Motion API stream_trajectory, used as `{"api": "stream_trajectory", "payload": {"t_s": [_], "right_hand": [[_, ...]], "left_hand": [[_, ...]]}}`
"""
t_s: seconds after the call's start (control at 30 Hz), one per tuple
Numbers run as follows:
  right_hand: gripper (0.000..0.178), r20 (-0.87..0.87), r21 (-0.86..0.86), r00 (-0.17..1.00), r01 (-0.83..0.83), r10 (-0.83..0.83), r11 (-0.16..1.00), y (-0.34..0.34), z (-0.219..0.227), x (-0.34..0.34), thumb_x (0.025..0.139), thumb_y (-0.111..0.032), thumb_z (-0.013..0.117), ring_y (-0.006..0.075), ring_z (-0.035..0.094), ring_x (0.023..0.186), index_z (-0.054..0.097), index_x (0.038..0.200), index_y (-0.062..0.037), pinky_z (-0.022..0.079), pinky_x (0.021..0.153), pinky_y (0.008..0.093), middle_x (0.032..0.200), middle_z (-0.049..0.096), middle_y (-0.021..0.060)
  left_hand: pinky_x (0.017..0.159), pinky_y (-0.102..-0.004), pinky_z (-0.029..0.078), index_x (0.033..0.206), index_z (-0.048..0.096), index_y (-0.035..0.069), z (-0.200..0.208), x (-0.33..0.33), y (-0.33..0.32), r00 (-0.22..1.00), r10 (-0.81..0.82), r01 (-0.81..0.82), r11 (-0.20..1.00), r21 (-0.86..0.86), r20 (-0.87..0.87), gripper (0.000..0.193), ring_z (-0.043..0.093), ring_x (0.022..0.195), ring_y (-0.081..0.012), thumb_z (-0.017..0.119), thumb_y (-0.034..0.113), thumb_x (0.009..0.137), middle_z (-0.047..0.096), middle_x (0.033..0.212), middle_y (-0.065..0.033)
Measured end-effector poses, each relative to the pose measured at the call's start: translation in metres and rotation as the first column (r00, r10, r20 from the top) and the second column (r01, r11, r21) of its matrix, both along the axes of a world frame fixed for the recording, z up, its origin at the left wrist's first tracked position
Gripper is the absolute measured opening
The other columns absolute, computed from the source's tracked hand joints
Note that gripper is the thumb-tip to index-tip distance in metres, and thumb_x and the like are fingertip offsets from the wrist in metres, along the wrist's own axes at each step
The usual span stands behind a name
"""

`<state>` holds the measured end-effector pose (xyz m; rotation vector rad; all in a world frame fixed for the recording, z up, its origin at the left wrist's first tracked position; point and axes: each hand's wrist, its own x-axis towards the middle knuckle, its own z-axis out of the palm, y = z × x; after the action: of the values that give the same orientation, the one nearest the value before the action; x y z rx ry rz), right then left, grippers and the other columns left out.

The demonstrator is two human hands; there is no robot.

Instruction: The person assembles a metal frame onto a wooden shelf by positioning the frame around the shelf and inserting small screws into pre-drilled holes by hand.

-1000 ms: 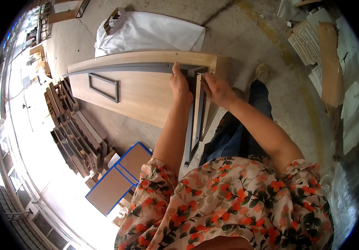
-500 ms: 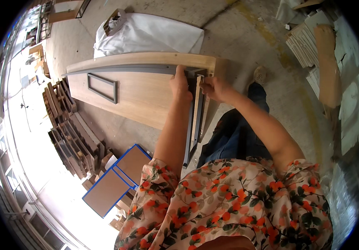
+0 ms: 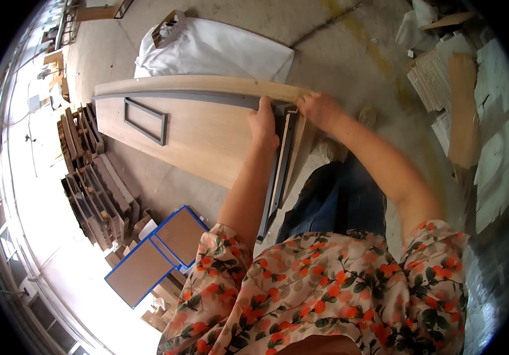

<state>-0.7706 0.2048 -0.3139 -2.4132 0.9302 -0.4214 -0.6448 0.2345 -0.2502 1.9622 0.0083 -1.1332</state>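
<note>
A long wooden panel [image 3: 189,139] lies in front of me with a dark grey metal frame [image 3: 207,99] along its far side. At the right end the frame turns toward me as a leg [image 3: 269,204], beside a light wooden strip. My left hand [image 3: 263,124] is closed around the frame close to that corner, thumb pointing away from me. Curled at the panel's far right corner, my right hand [image 3: 321,111] touches its edge. Whatever its fingers hold, if anything, is hidden. A small grey rectangular metal frame [image 3: 164,129] lies on the panel.
White sheeting [image 3: 225,47] with an open box lies beyond the panel. Stacked dark wooden pieces [image 3: 98,195] and blue-edged brown boards [image 3: 139,272] are at the left. Flat sheets and cardboard [image 3: 462,112] stand at the right. My shoes [image 3: 329,150] are right of the panel.
My right hand has moved from the frame's leg to the panel's far right corner. The left hand keeps its grip near the frame's corner. My view and feet have shifted slightly.
</note>
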Motion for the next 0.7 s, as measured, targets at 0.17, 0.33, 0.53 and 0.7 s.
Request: {"api": "stream_trajectory", "payload": {"t_s": [0.17,0.33,0.53,0.7], "right_hand": [[0.017,0.053,0.738,0.939,0.193,-0.341,0.646,0.019,-0.013,-0.004,0.077,-0.019,0.048,0.0266,0.052,0.058,0.052,0.074,-0.0025,0.043,0.053,0.0357,0.065,0.054,0.0138],[0.017,-0.06,0.876,0.74,-0.283,-0.67,-0.39,0.009,0.019,-0.002,0.081,-0.022,0.044,0.0118,0.051,0.051,0.051,0.076,-0.0076,0.04,0.041,0.0231,0.063,0.055,0.0037],[0.021,-0.214,0.875,0.752,-0.137,-0.623,-0.465,-0.001,0.006,0.004,0.078,-0.028,0.053,0.0102,0.046,0.047,0.048,0.07,-0.0094,0.034,0.037,0.0202,0.056,0.048,0.0008],[0.021,-0.139,0.989,0.777,0.077,-0.615,-0.126,0.004,-0.001,0.012,0.08,-0.022,0.048,0.008,0.039,0.04,0.047,0.064,-0.0088,0.03,0.035,0.0201,0.05,0.043,-0.0014]], "left_hand": [[0.072,-0.0295,0.04,0.099,0.048,-0.01,-0.024,0.004,0.012,0.994,-0.081,0.08,0.997,0.007,0.071,0.05,0.049,0.085,-0.0189,0.053,0.032,0.072,0.053,0.095,-0.0142],[0.057,-0.0298,0.041,0.076,0.054,-0.009,-0.015,0.01,0.014,0.986,-0.048,0.049,0.999,0.0,0.157,0.034,0.051,0.062,-0.0178,0.053,0.023,0.066,0.054,0.069,-0.0106],[0.058,-0.032,0.041,0.08,0.053,-0.009,-0.01,-0.001,0.006,0.994,-0.028,0.029,1.0,-0.006,0.108,0.038,0.053,0.066,-0.0184,0.051,0.026,0.068,0.055,0.071,-0.0133],[0.055,-0.0327,0.039,0.076,0.051,-0.01,-0.018,-0.001,0.011,0.993,-0.004,0.003,1.0,0.015,0.121,0.039,0.049,0.062,-0.0177,0.052,0.027,0.067,0.053,0.067,-0.0131]]}}
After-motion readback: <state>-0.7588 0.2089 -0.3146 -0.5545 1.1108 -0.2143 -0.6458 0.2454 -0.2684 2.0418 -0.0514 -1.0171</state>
